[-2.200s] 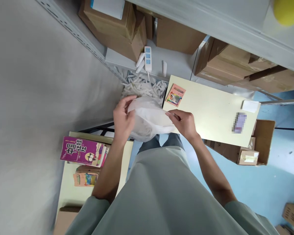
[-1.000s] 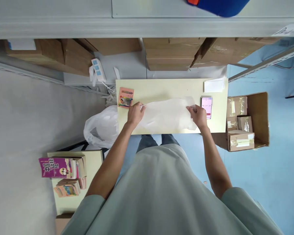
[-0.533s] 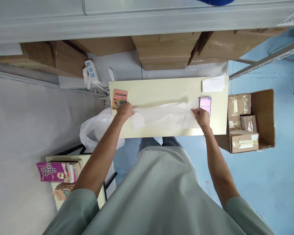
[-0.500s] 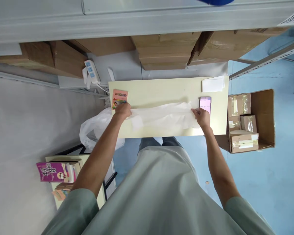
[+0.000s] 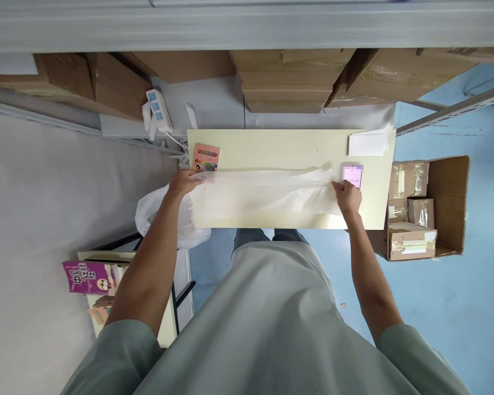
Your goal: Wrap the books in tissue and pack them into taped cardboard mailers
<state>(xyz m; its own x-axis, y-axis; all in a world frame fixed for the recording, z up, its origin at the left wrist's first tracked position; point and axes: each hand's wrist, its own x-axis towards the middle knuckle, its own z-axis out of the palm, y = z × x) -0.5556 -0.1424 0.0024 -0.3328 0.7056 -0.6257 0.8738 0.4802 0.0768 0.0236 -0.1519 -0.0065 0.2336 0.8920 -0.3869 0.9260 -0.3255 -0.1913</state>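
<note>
A long, thin white plastic sheet (image 5: 267, 189) stretches across the pale table (image 5: 271, 148), see-through enough that the tabletop shows beneath. My left hand (image 5: 183, 182) pinches its left end at the table's left edge, just below a pink booklet (image 5: 206, 156) that the sheet partly covers. At the other end, my right hand (image 5: 347, 197) is closed on the sheet's right edge. Beside those fingers lies a phone (image 5: 352, 174) with a pink screen showing digits, its lower part hidden by the hand.
White cards (image 5: 367, 144) lie at the table's back right corner. An open carton (image 5: 448, 206) with small taped boxes stands to the right. On the left are a white plastic bag (image 5: 148, 206), a power strip (image 5: 160, 111) and a purple book (image 5: 88, 277). Cardboard boxes (image 5: 288, 79) line the shelf behind.
My left hand has moved left, drawing the sheet's left end out wider and over the booklet's lower edge. The right hand keeps its grip near the phone. The view has shifted slightly.
</note>
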